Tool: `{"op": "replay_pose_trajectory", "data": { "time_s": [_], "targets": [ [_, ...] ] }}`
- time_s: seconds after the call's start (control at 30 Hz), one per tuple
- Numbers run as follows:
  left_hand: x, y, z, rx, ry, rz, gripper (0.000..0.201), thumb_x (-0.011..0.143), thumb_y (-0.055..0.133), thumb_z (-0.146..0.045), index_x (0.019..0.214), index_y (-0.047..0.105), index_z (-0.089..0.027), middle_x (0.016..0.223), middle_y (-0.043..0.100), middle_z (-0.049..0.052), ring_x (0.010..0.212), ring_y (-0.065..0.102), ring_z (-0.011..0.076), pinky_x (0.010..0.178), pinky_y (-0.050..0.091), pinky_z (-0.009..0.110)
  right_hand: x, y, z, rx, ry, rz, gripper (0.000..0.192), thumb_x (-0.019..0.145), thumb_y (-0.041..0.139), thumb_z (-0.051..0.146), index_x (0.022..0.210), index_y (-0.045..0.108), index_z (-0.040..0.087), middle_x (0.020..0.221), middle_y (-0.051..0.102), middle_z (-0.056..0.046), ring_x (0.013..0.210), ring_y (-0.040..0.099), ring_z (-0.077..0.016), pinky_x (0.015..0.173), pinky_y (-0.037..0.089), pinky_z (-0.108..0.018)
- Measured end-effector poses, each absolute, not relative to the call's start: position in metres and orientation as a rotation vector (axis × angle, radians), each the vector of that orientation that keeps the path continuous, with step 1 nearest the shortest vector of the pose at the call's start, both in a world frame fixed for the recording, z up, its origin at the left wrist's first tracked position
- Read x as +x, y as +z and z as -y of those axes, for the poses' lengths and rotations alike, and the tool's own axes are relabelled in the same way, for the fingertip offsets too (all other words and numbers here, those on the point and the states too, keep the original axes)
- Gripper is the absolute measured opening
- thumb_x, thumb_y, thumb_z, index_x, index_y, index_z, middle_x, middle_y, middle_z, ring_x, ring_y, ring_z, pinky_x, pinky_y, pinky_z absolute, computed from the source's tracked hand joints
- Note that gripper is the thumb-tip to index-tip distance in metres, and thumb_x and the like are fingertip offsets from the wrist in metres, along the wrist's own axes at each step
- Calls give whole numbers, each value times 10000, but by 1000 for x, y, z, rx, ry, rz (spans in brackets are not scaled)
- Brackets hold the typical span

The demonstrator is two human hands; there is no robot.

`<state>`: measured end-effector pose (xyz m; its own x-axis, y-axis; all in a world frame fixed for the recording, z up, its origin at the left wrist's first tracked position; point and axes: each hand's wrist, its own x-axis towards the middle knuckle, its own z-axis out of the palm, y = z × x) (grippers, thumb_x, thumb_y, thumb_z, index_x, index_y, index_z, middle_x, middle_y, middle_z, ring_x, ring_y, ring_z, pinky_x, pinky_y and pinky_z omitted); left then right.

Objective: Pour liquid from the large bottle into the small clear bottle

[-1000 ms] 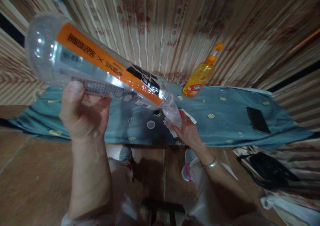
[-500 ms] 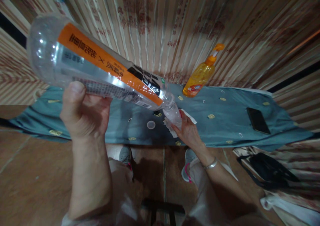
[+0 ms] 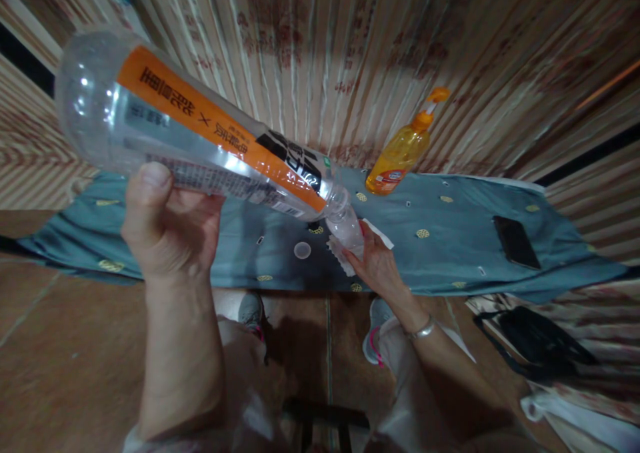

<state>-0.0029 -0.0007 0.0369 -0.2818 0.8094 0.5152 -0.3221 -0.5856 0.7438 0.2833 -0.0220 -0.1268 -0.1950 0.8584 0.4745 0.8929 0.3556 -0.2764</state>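
L hand (image 3: 167, 229) is closed round the lower body of the bottle (image 3: 200, 143), thumb up on the near side, gripping it firm. The bottle is clear plastic w/ an orange label, tilted neck-down toward the right, base up at upper left. R hand (image 3: 375, 266) is cupped under the bottle's mouth, fingers curled and holding a white tissue (image 3: 340, 256) against the neck; how tight the grip is can't be told. A bangle (image 3: 423, 329) sits on the r wrist.

All this hangs over the near edge of the cloth (image 3: 450, 239), a teal sheet w/ small yellow motifs, spread across the floor by the wall. A small clear cap (image 3: 302, 250) lies on the cloth just left of the tissue, apart from it. A soap bottle (image 3: 400, 149), orange w/ a pump top, stands at the cloth's far edge, against the striped wall. A phone (image 3: 516, 241), dark, lies flat toward the cloth's right end, well apart from the hands. A black bag (image 3: 540, 346) lies off the cloth at its near right corner. The person's shoes (image 3: 373, 333) show below, on brown tile.
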Motion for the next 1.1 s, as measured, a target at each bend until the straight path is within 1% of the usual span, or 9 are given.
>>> {"op": "replay_pose_trajectory", "data": {
  "time_s": [0.1, 0.23, 0.43, 0.53, 0.7, 0.83, 0.93, 1.03, 1.1],
  "targets": [
    [-1, 38, 1, 1193, 1954, -671, 676, 607, 789, -500, 1228, 637, -284, 1095, 710, 32, 1328, 568, 360, 1081, 506, 535, 283, -126, 22, -1515, -77, 2059, 726, 1003, 477, 538, 1528, 327, 60, 1331, 643, -277, 1208, 661, -363, 961, 584, -541],
    [-3, 36, 0, 1188, 1962, -663, 658, 586, 801, -507, 1193, 659, -295, 1059, 721, 24, 1316, 578, 363, 1066, 515, 543, 283, -127, 22, -1514, -75, 2044, 730, 997, 483, 554, 1519, 335, 66, 1330, 645, -272, 1210, 661, -360, 945, 594, -531],
    [-4, 34, 0, 1191, 1957, -689, 516, 630, 786, -511, 1068, 692, -255, 1009, 722, 31, 1196, 647, 342, 1006, 551, 533, 282, -126, 23, -1509, -100, 2045, 710, 1000, 481, 550, 1491, 370, 50, 1314, 653, -277, 1200, 669, -351, 942, 602, -510],
    [-5, 34, 0, 1191, 1956, -664, 471, 625, 801, -502, 1000, 697, -237, 1004, 717, 35, 1210, 639, 339, 1040, 529, 532, 282, -126, 23, -1500, -110, 2041, 700, 1006, 464, 549, 1478, 383, 38, 1314, 652, -281, 1196, 669, -355, 942, 599, -517],
    [-8, 32, 0, 1218, 1919, -663, 461, 626, 808, -511, 966, 697, -220, 1009, 710, 26, 1238, 626, 345, 1068, 499, 578, 283, -128, 22, -1499, -70, 2038, 703, 1003, 472, 547, 1495, 371, 56, 1337, 638, -276, 1211, 658, -356, 973, 581, -532],
    [-5, 35, 2, 1177, 1950, -639, 367, 627, 826, -461, 894, 712, -237, 939, 725, 1, 1174, 666, 306, 1092, 498, 533, 282, -128, 22, -1491, -84, 2034, 704, 1002, 472, 552, 1492, 377, 55, 1325, 646, -275, 1206, 663, -356, 962, 589, -519],
    [-1, 40, 4, 1182, 1942, -605, 398, 615, 853, -409, 961, 730, -255, 907, 734, -4, 1185, 667, 300, 1112, 488, 497, 282, -127, 22, -1487, -101, 2038, 699, 1005, 467, 548, 1489, 378, 51, 1320, 650, -276, 1202, 666, -356, 961, 590, -521],
    [3, 44, 5, 1182, 1950, -572, 538, 600, 873, -370, 1111, 714, -310, 863, 736, -26, 1188, 670, 294, 1123, 479, 492, 282, -128, 22, -1484, -95, 2041, 706, 1004, 477, 541, 1498, 362, 50, 1325, 646, -280, 1206, 663, -359, 957, 590, -526],
    [4, 46, 5, 1181, 1956, -561, 611, 590, 880, -353, 1171, 693, -347, 830, 732, -47, 1162, 684, 286, 1124, 478, 496, 283, -128, 22, -1487, -86, 2041, 711, 1001, 488, 536, 1503, 352, 51, 1320, 648, -279, 1206, 663, -359, 952, 592, -523]
  ]
}}
